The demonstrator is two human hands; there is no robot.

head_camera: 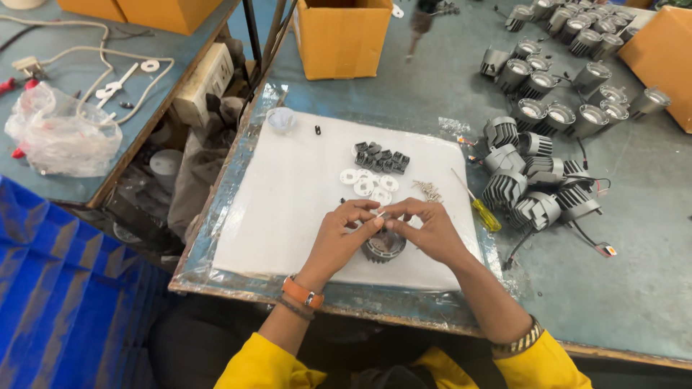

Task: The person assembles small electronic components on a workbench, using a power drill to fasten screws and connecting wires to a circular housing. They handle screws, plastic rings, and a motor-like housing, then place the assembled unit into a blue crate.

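Dark finned metal heat sink [383, 247] on white pad [288, 202], left hand [344, 238] and right hand [425, 229] pinching small white part [378, 213] above

Both hands [386, 230] pinch small white part [378, 213] over finned heat sink [383, 247], w/ screwdriver [478, 204] nearby.

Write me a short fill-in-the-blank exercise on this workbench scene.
1. The screwdriver beside the white foam pad has a ____ handle.
2. The left hand wears an ____ wristband.
3. Both hands meet above a round finned metal part resting on the ____ pad.
4. The cardboard box is ____ in colour.

Missing words: yellow; orange; white; yellow
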